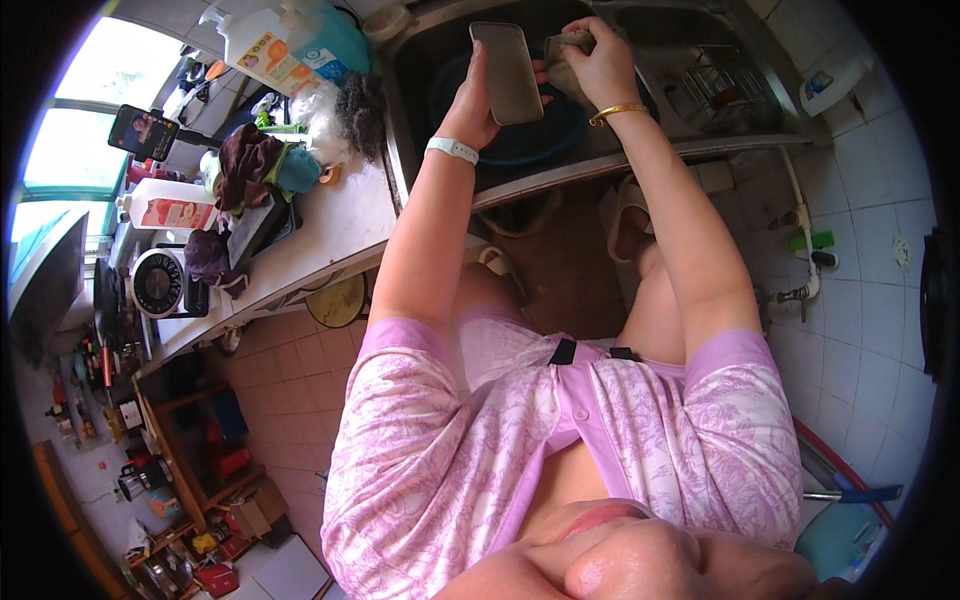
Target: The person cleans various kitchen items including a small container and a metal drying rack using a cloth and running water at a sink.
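Observation:
My left hand point(480, 101), with a pale watch band at its wrist, grips a flat rectangular greyish-brown object point(506, 73) with rounded corners; whether it is a tray or a lid I cannot tell. Close by on the right, my right hand point(602, 66), with a gold bracelet at its wrist, pinches a greyish-brown cloth point(568, 75) that hangs from the fingers. Both hands are over the left bowl of a metal double sink point(495, 196). Below them in that bowl sits a dark blue round basin point(517, 154), partly hidden by the hands.
On the counter point(337, 214) at left are large bottles point(330, 45), a dark steel-wool-like bundle point(362, 112), cloths point(251, 161) and a phone on a holder point(142, 133). A wire rack point(716, 86) stands in the right sink bowl. Pipes with taps point(802, 225) run down the right wall.

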The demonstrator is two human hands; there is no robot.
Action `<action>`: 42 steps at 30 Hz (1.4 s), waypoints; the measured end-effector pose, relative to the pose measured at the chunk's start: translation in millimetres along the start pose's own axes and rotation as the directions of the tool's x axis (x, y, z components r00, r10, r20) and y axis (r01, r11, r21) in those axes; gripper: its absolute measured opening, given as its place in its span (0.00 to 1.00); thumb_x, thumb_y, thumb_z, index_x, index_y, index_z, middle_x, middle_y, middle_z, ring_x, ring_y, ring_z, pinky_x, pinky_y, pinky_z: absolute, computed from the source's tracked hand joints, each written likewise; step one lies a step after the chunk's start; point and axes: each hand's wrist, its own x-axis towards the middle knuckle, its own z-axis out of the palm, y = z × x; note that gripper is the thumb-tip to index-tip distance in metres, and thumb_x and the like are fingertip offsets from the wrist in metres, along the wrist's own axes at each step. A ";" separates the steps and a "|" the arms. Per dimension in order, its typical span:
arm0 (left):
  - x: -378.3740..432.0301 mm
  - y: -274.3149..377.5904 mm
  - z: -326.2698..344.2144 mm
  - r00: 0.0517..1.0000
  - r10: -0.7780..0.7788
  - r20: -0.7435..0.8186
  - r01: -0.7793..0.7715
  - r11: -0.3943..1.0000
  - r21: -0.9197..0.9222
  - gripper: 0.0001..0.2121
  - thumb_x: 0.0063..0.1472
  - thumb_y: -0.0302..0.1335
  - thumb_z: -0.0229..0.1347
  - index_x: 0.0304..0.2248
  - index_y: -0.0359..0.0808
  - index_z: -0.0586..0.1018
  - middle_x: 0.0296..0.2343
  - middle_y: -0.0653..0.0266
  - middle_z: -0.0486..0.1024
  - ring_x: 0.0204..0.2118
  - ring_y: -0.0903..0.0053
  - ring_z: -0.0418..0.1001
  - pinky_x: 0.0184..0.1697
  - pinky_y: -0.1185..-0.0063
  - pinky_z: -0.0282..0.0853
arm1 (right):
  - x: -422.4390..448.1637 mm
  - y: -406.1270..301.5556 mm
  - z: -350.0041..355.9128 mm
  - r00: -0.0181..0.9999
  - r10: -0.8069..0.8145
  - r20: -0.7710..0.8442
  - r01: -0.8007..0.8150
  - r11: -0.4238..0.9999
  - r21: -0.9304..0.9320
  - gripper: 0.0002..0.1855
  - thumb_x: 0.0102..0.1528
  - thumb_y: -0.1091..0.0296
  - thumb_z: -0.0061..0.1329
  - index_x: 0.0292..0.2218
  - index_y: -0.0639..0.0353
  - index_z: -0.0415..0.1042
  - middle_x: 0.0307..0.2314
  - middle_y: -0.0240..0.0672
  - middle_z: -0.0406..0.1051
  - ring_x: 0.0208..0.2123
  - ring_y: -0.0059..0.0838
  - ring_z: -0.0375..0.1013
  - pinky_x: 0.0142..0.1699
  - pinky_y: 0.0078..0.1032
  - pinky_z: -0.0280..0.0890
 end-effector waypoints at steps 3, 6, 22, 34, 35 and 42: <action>-5.5 1.4 7.6 0.999 -0.033 0.014 0.033 0.999 0.020 0.29 0.54 0.52 0.34 0.46 0.36 0.58 0.40 0.57 0.64 0.40 0.69 0.66 0.40 0.70 0.66 | -2.2 -10.4 6.1 0.988 -0.155 -0.008 0.155 0.987 0.044 0.12 0.40 0.74 0.48 0.32 0.57 0.68 0.27 0.37 0.69 0.31 0.33 0.69 0.36 0.22 0.62; -7.3 -0.3 7.7 0.998 -0.032 -0.061 0.036 0.996 0.079 0.29 0.54 0.52 0.34 0.46 0.36 0.58 0.40 0.57 0.64 0.42 0.70 0.64 0.42 0.70 0.65 | -19.5 -2.4 24.9 0.962 -0.197 0.188 0.191 0.980 0.052 0.16 0.42 0.69 0.46 0.37 0.54 0.67 0.27 0.41 0.68 0.30 0.38 0.68 0.36 0.27 0.63; 2.1 5.7 -8.8 0.985 0.129 -0.110 -0.128 0.992 0.015 0.34 0.54 0.55 0.26 0.46 0.33 0.60 0.40 0.56 0.65 0.43 0.68 0.63 0.46 0.73 0.59 | -60.1 -26.3 37.7 0.869 -0.350 0.350 0.294 0.934 0.204 0.13 0.38 0.81 0.39 0.29 0.58 0.69 0.22 0.41 0.67 0.28 0.40 0.66 0.34 0.29 0.61; 3.1 5.0 -9.5 0.985 0.160 -0.065 -0.162 0.987 -0.020 0.36 0.51 0.57 0.25 0.47 0.33 0.58 0.41 0.55 0.63 0.44 0.67 0.61 0.47 0.71 0.58 | -59.2 -27.3 34.4 0.856 -0.355 0.376 0.334 0.935 0.123 0.12 0.38 0.81 0.40 0.29 0.60 0.68 0.23 0.41 0.67 0.30 0.40 0.66 0.37 0.31 0.61; 2.3 5.1 -10.1 0.984 0.167 -0.056 -0.168 0.985 -0.024 0.36 0.51 0.58 0.25 0.47 0.33 0.58 0.41 0.55 0.63 0.44 0.66 0.62 0.47 0.71 0.58 | -62.1 -32.4 34.5 0.856 -0.362 0.368 0.323 0.932 0.164 0.14 0.38 0.81 0.40 0.30 0.60 0.68 0.24 0.42 0.67 0.30 0.41 0.66 0.37 0.31 0.61; 6.1 5.4 -17.1 0.976 0.196 -0.094 -0.209 0.964 -0.164 0.38 0.50 0.59 0.25 0.48 0.33 0.56 0.41 0.53 0.63 0.43 0.65 0.62 0.47 0.69 0.57 | -57.9 -41.9 21.1 0.804 -0.276 0.527 0.327 0.945 -0.005 0.16 0.41 0.79 0.39 0.35 0.60 0.66 0.25 0.44 0.67 0.28 0.44 0.66 0.35 0.33 0.62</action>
